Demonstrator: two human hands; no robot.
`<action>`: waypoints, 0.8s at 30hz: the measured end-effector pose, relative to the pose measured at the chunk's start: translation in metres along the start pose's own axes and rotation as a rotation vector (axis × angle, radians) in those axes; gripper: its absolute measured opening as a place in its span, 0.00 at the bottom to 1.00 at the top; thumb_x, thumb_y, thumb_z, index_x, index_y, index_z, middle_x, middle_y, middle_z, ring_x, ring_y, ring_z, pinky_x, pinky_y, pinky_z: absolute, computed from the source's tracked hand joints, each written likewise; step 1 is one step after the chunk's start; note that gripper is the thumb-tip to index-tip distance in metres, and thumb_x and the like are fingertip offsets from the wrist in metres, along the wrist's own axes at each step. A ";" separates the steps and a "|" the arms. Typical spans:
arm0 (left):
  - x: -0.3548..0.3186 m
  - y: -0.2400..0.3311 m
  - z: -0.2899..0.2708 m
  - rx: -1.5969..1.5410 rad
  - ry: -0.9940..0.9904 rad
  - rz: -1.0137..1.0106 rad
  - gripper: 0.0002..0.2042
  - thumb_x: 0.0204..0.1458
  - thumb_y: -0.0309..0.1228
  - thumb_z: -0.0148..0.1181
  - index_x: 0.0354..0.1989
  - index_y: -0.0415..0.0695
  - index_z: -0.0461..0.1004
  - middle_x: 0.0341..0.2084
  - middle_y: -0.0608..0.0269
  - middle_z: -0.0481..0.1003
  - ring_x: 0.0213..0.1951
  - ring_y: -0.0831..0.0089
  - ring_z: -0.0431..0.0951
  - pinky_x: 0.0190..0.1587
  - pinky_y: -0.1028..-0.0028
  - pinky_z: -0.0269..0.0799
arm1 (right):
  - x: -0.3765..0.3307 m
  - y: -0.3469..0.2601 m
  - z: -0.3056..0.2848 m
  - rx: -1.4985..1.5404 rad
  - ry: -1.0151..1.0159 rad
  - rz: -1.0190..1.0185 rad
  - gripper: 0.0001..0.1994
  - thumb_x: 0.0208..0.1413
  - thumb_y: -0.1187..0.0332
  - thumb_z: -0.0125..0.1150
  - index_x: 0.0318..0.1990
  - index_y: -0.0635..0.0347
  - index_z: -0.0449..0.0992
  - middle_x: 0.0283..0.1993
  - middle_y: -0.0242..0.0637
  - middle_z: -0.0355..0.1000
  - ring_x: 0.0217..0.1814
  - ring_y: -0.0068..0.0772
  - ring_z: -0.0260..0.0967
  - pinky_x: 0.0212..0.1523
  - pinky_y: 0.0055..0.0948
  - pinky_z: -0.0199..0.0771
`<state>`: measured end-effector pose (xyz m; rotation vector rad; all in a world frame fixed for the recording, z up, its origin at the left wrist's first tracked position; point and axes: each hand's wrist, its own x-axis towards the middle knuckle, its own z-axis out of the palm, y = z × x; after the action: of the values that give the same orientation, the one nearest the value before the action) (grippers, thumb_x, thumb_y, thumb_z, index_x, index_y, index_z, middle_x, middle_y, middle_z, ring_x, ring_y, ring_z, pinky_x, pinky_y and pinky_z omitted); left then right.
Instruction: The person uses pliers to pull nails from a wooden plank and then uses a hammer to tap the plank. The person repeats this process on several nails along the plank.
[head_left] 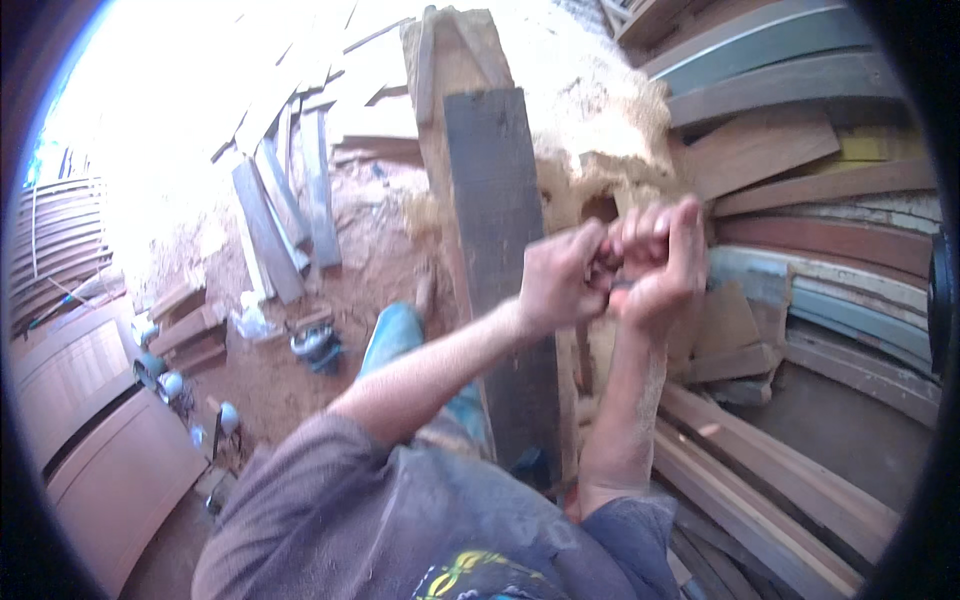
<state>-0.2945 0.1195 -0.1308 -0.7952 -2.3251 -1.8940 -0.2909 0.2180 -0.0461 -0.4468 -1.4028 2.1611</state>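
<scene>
Grey shirt shoulders (400, 520) fill the lower frame, nearest the lens; both forearms rise from them toward mid-frame.

Largest item: dark upright plank (497, 260), standing directly behind and below the hands, leaning against a paler post (450, 60). Right of the hands, stacked curved boards (830, 250) in brown and blue-grey. Left of and below the hands, loose planks (285, 215) on sawdust-covered ground, plus a small power tool (318, 348).

Left hand (562, 275): curled, fingertips meeting the right hand. Right hand (655, 262): fingers folded over, closed around something small. Both hands pressed together in front of the plank's right edge. The small dark item (618, 287) between them is barely visible; cannot tell what it is.

Risk, as judged: the piece is tiny and gripped mid-air, so a slip would drop it into the sawdust and offcuts below, hard to find. Blur suggests motion.
</scene>
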 end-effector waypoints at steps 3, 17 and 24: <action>-0.007 0.016 -0.013 0.021 -0.075 -0.050 0.14 0.40 0.29 0.68 0.34 0.45 0.70 0.23 0.54 0.73 0.28 0.52 0.80 0.31 0.56 0.75 | -0.033 -0.016 0.017 -0.299 0.058 -0.119 0.19 0.77 0.61 0.49 0.29 0.55 0.63 0.21 0.27 0.57 0.22 0.21 0.54 0.24 0.27 0.60; -0.001 0.010 0.007 -0.067 -0.049 -0.108 0.14 0.44 0.30 0.67 0.38 0.44 0.72 0.27 0.51 0.76 0.32 0.49 0.81 0.35 0.58 0.77 | -0.002 -0.005 -0.004 -0.027 0.101 0.034 0.22 0.77 0.58 0.50 0.25 0.53 0.64 0.20 0.25 0.57 0.20 0.20 0.54 0.25 0.26 0.59; -0.010 -0.003 -0.003 -0.114 -0.067 0.037 0.12 0.45 0.30 0.67 0.36 0.43 0.71 0.30 0.45 0.75 0.35 0.44 0.81 0.36 0.55 0.76 | -0.030 0.008 0.000 -0.052 0.061 -0.143 0.20 0.75 0.58 0.52 0.26 0.51 0.61 0.21 0.26 0.54 0.21 0.22 0.52 0.25 0.30 0.60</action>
<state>-0.2877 0.1123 -0.1362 -0.9192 -2.2393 -2.0302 -0.2686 0.1984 -0.0534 -0.4152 -1.4157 1.9848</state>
